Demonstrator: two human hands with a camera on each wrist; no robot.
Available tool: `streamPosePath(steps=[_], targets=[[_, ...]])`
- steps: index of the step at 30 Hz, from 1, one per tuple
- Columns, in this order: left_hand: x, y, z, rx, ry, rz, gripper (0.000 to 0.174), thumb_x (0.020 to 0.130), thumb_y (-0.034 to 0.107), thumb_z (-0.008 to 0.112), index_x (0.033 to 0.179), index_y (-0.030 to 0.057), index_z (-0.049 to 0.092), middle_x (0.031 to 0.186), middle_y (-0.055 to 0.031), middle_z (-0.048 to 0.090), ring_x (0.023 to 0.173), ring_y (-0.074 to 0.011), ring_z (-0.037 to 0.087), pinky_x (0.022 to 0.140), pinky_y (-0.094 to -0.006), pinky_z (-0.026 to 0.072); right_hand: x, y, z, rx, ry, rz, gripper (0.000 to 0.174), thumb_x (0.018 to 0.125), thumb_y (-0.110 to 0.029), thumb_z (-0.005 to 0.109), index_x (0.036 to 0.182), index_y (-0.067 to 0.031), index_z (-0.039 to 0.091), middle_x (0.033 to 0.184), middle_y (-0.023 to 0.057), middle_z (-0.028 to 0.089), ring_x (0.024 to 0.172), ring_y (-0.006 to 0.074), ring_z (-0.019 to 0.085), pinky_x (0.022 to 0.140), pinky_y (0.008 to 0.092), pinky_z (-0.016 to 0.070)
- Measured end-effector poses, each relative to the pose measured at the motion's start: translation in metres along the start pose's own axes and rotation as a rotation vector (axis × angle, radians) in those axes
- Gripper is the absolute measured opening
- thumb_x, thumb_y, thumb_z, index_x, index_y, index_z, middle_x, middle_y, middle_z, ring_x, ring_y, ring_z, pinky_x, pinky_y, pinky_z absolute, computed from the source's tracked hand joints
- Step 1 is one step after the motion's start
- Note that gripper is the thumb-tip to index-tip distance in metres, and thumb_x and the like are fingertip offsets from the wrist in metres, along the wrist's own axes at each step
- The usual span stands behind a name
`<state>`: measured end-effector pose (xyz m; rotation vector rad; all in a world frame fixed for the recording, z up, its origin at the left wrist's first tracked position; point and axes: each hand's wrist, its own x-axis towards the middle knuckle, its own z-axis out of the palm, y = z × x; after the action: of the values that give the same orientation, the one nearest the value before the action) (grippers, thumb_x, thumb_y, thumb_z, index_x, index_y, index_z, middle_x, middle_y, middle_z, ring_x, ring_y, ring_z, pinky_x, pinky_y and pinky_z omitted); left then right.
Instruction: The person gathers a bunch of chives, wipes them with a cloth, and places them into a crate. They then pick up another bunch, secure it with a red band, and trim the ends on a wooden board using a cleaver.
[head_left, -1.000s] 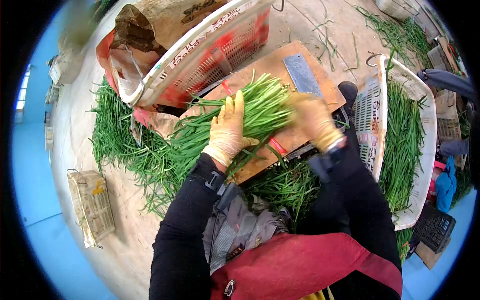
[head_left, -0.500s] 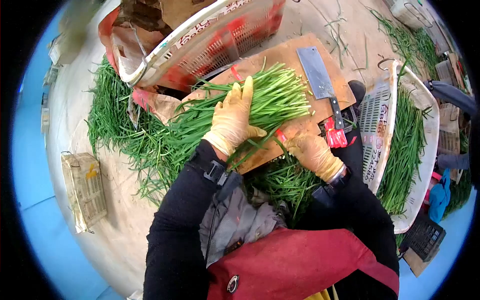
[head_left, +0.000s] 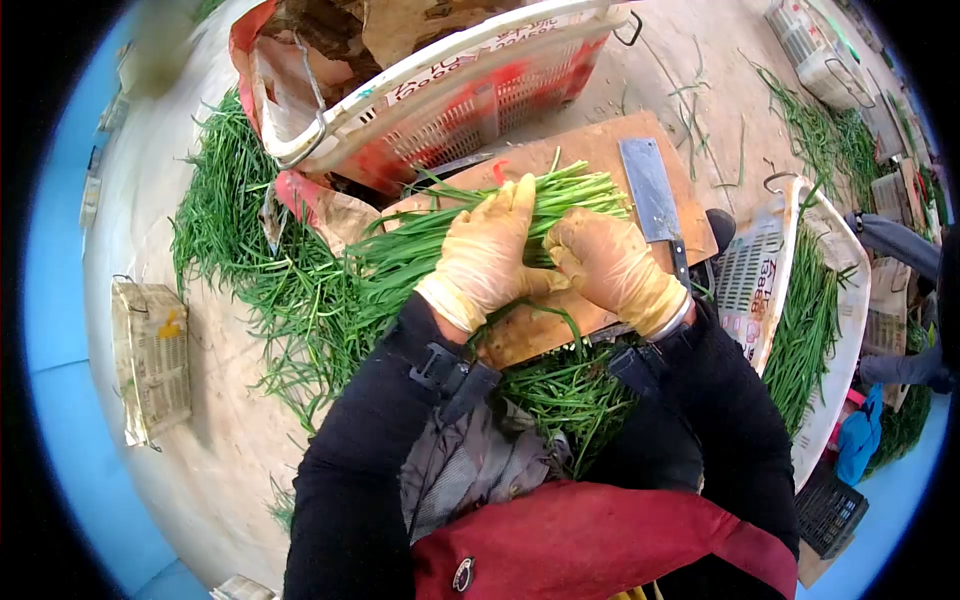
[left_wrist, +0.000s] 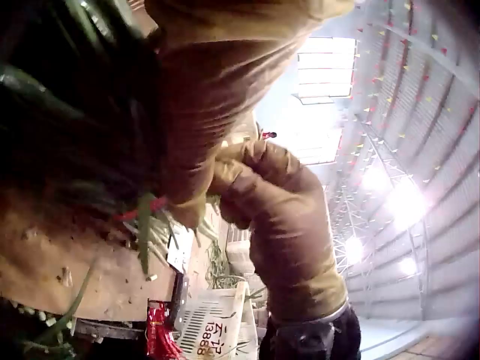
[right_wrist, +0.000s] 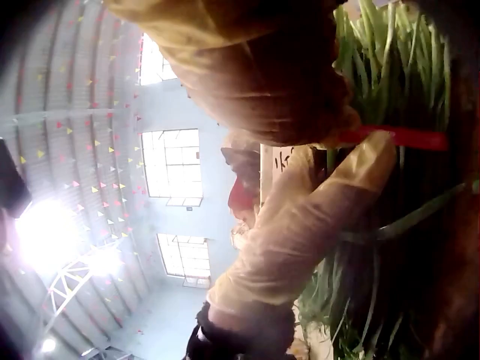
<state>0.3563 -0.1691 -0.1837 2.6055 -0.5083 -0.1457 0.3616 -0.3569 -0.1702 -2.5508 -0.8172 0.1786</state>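
A bundle of garlic chives [head_left: 590, 190] lies across a wooden board [head_left: 520, 340], its pale cut ends toward the right. My gloved left hand [head_left: 485, 255] presses on the bundle with long, straight fingers laid over it and the thumb stretched along the near side. Close beside that thumb, my gloved right hand [head_left: 615, 265] has its fingers curled. A red strip [right_wrist: 420, 139] runs across the stalks and passes into the fingers of the right hand, which pinch it. On the board's far right side rests a cleaver [head_left: 650, 190], its black handle toward me.
A large white crate [head_left: 480, 110] stands behind the board. At the right is another white crate [head_left: 850, 310] holding chives. Loose chives [head_left: 240, 200] pile up on the left, and more greens [head_left: 575, 390] lie below the board. Red strips [left_wrist: 159, 330] hang at the board's edge.
My right hand has moved from the board's near right edge up and left to the bundle, beside the left hand. The left hand stays on the chives. The view has shifted slightly.
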Motion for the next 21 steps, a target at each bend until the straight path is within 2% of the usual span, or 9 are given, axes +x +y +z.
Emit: streamPosePath(steps=[3,4,7,8,11,15,16,19,21], targets=[[0.004,-0.014,0.026,-0.045,0.017,-0.055,0.108,0.064,0.044,0.085,0.148,0.0003,0.031,0.140,-0.0221,0.051,0.128,-0.0362,0.050,0.105,-0.0435,0.0398,0.016,0.006,0.009,0.045,-0.001,-0.079,0.014,0.086,-0.019,0.061,0.089,-0.0058,0.065,0.089,0.0155,0.064,0.085,0.0380,0.062,0.076,0.0453,0.0506],[0.004,-0.016,0.034,0.109,0.072,-0.044,0.105,0.071,0.056,0.078,0.147,0.0014,0.030,0.130,-0.0172,0.057,0.119,-0.0338,0.056,0.096,-0.0488,0.0429,0.022,0.006,0.010,-0.028,0.026,-0.102,0.016,0.079,-0.021,0.065,0.088,-0.0072,0.068,0.083,0.0154,0.068,0.079,0.0377,0.067,0.068,0.0462,0.0523],[0.005,-0.008,0.041,0.138,0.052,-0.147,0.107,0.072,0.065,0.072,0.147,0.0009,0.031,0.129,-0.0173,0.058,0.120,-0.0327,0.056,0.098,-0.0491,0.0416,0.043,0.009,-0.007,0.000,-0.102,0.019,0.017,0.084,-0.016,0.063,0.094,-0.0024,0.068,0.091,0.0173,0.067,0.089,0.0377,0.064,0.079,0.0429,0.0518],[0.005,-0.004,0.039,0.069,0.055,-0.179,0.104,0.071,0.059,0.075,0.147,0.0018,0.032,0.131,-0.0200,0.056,0.121,-0.0363,0.054,0.100,-0.0488,0.0392,0.047,0.017,-0.005,0.143,0.014,0.142,0.021,0.086,-0.015,0.064,0.101,-0.0020,0.070,0.095,0.0187,0.069,0.091,0.0368,0.065,0.081,0.0405,0.0524],[0.000,-0.006,0.046,0.092,0.153,-0.146,0.108,0.071,0.064,0.073,0.146,-0.0007,0.031,0.135,-0.0214,0.053,0.123,-0.0356,0.052,0.102,-0.0490,0.0380,0.064,0.040,0.010,0.330,0.334,-0.001,0.023,0.088,-0.014,0.063,0.106,-0.0035,0.070,0.099,0.0190,0.069,0.092,0.0364,0.066,0.082,0.0390,0.0526],[-0.001,-0.007,0.052,0.092,0.150,-0.170,0.111,0.070,0.067,0.071,0.147,-0.0027,0.030,0.136,-0.0222,0.052,0.127,-0.0351,0.050,0.105,-0.0484,0.0351,0.075,0.044,0.012,0.051,0.117,0.187,0.023,0.087,-0.014,0.064,0.106,-0.0026,0.071,0.099,0.0207,0.069,0.095,0.0385,0.066,0.083,0.0413,0.0518],[-0.002,-0.007,0.053,0.098,0.140,-0.181,0.113,0.069,0.068,0.071,0.147,-0.0028,0.030,0.137,-0.0222,0.051,0.128,-0.0346,0.049,0.106,-0.0477,0.0343,0.078,0.050,0.014,-0.070,0.046,0.242,0.022,0.087,-0.020,0.061,0.096,-0.0043,0.073,0.095,0.0208,0.070,0.095,0.0397,0.066,0.083,0.0459,0.0526],[-0.003,-0.007,0.053,0.100,0.133,-0.186,0.112,0.070,0.066,0.072,0.147,-0.0023,0.030,0.136,-0.0221,0.052,0.129,-0.0341,0.049,0.106,-0.0474,0.0345,0.081,0.048,0.011,-0.103,-0.021,0.251,0.023,0.086,-0.024,0.062,0.092,-0.0057,0.074,0.093,0.0199,0.070,0.091,0.0402,0.067,0.083,0.0482,0.0527],[-0.003,-0.006,0.052,0.092,0.127,-0.191,0.110,0.070,0.063,0.074,0.148,-0.0014,0.029,0.135,-0.0218,0.053,0.128,-0.0338,0.050,0.106,-0.0472,0.0346,0.084,0.037,-0.001,-0.156,-0.163,0.222,0.024,0.086,-0.025,0.061,0.094,-0.0067,0.074,0.095,0.0198,0.070,0.093,0.0396,0.067,0.084,0.0485,0.0525]])
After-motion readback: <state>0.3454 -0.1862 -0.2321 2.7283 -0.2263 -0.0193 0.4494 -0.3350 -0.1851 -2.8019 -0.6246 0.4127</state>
